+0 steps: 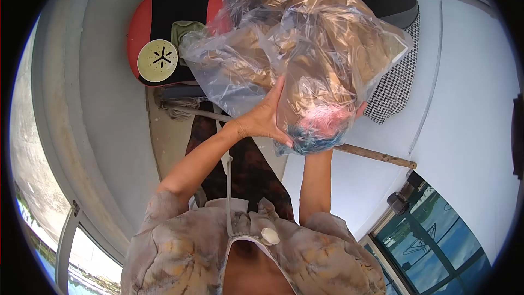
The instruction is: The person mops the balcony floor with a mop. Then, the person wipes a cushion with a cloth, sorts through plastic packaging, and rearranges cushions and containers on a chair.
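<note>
A big, crumpled clear plastic bag (pixel 327 49) is held up in front of me, with light glinting off its folds and brown showing through. Something pink (pixel 326 119) and something blue (pixel 311 141) show through its lower end; their kind is not clear. My left hand (pixel 266 116) grips the bag's left side, thumb low and fingers higher up. Behind and under the bag, my right hand (pixel 361 110) supports it from the right; only a fingertip shows, and the rest is hidden by the plastic.
Left of the bag, a red-and-black cushioned seat (pixel 164 11) carries a round pale-yellow slotted piece (pixel 158 61) and a green cloth (pixel 185 30). A mop (pixel 183 110) lies below it. A wooden stick (pixel 382 156) sticks out at right. Houndstooth fabric (pixel 393 87) and a window (pixel 436 235) are beyond.
</note>
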